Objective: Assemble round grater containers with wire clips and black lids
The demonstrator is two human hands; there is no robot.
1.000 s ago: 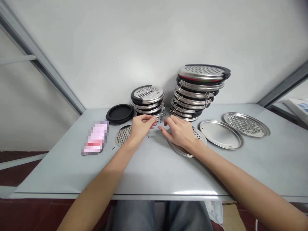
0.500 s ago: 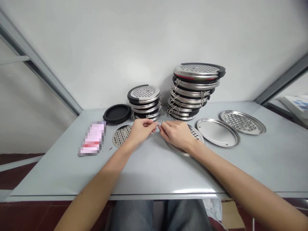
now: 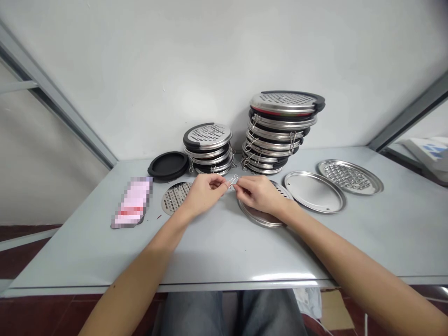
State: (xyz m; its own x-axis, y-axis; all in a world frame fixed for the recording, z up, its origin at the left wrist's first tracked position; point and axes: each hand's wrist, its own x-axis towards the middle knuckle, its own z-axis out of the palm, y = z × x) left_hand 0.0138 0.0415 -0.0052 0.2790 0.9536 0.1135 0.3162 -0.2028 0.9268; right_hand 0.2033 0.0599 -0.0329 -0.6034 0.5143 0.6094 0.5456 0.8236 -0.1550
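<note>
A small metal binder clip [image 3: 234, 179] with wire handles is between the fingertips of both hands, above the table. My left hand [image 3: 209, 190] is closed in a pinch on its left side. My right hand [image 3: 257, 192] has its fingers curled and pinched on the other side, over a round perforated metal plate [image 3: 259, 217] that it partly covers. Left of my left hand lies a flat round grater disc [image 3: 174, 198]. Behind my hands stands a short stack of round metal graters with black rims [image 3: 210, 136], with wire clips on its sides.
A taller, leaning stack of graters [image 3: 283, 123] stands by the wall. On the right are a shallow metal tray [image 3: 313, 190] and an oval-looking grater plate [image 3: 350, 176]. At left are a black round lid or base [image 3: 168, 164] and a blurred pink item [image 3: 133, 201].
The binder clip shows more clearly between my fingertips, its wire handles standing up. Both hands stay close together; the whole view has shifted slightly.
</note>
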